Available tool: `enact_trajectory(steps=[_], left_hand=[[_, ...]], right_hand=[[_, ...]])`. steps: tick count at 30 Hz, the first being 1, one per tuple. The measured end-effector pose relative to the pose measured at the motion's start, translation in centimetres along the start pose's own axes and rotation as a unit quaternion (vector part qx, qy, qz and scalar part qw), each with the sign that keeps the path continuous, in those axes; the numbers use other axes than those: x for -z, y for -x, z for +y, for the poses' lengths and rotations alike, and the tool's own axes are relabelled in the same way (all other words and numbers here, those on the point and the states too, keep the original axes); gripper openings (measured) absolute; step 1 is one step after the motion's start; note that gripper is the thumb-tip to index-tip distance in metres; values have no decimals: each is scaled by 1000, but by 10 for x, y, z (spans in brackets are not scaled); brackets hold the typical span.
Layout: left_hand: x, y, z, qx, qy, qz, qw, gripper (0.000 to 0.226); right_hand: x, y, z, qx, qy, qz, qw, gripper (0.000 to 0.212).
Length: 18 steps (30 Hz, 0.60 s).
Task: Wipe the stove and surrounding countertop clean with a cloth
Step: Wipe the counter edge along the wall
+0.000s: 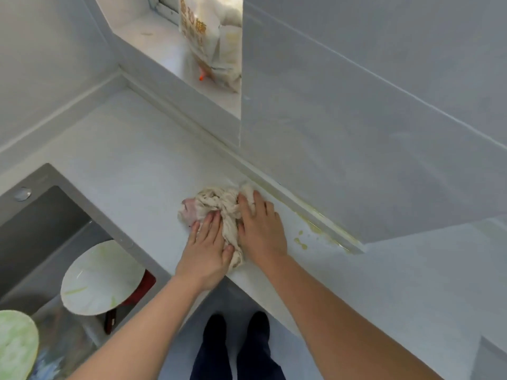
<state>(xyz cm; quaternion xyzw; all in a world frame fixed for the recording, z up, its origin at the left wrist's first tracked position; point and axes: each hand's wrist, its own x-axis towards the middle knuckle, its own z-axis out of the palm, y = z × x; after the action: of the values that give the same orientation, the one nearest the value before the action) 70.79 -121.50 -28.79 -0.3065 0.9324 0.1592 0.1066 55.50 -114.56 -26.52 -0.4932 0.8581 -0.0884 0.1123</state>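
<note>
Two plates (pixel 101 278) in sink (pixel 41 229), yellow spills (pixel 301 242) beside cloth (pixel 219 212)

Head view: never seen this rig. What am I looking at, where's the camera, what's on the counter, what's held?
No machine here: a person works with bare hands, and the one camera sits on their head, looking down. Both hands press a crumpled cloth flat on the pale counter, left hand and right hand side by side, fingers mostly straight. Yellowish stains lie to the right by the wall. A sink at left holds a plate. A bag stands on the window ledge.
</note>
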Motion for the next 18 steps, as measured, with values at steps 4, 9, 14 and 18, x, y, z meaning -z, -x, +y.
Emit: enact_trajectory(steps=[4, 9, 14, 18], left_hand=[[13, -30, 5, -22, 18, -14, 1000, 75], [10, -35, 13, -66, -11, -34, 997, 77], [-4, -36, 66, -181, -28, -63, 981, 77], [-18, -29, 113, -219, -42, -64, 973, 71]], right_hand=[[12, 30, 14, -32, -28, -11, 999, 67], [13, 78, 21, -99, -80, -1, 992, 65], [12, 126, 49, -221, -108, 49, 968, 67], [13, 160, 82, -285, -72, 82, 952, 74]])
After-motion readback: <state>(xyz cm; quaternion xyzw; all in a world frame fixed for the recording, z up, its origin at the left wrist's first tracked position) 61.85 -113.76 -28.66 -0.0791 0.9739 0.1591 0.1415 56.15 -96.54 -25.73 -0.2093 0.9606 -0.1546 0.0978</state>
